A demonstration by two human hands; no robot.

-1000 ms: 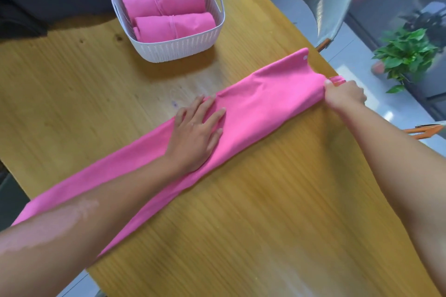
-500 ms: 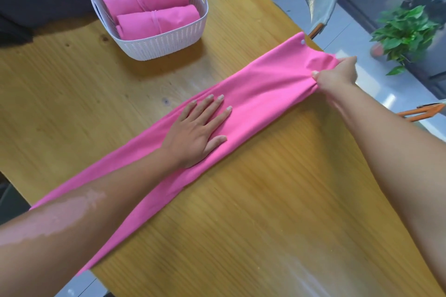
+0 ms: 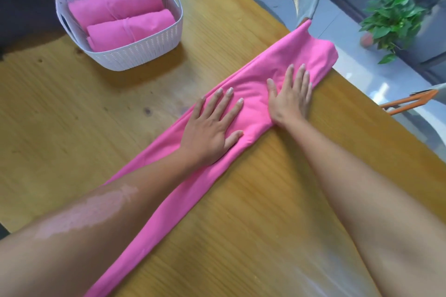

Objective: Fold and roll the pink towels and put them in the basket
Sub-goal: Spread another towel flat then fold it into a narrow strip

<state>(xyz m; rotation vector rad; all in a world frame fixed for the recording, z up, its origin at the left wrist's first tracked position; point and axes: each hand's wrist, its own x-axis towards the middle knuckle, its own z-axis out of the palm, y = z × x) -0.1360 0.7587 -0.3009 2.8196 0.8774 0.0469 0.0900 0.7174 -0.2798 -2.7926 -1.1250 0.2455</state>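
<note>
Two flat hands, left hand [image 3: 212, 125] and right hand [image 3: 289, 99], fingers straight and released, press the folded pink towel [image 3: 255, 103] on the tabletop [image 3: 72, 116]; smoothing outward evenly should keep the roll tight

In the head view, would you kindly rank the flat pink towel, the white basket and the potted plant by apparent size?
1. flat pink towel, the long strip across the table
2. white basket
3. potted plant, though it stands farther away, so its true size is unsure

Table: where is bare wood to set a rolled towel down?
Bare table lies left of the folded towel, below the basket; more near the right forearm. The basket holds two rolled towels. Left hand and right hand press the strip.
</note>
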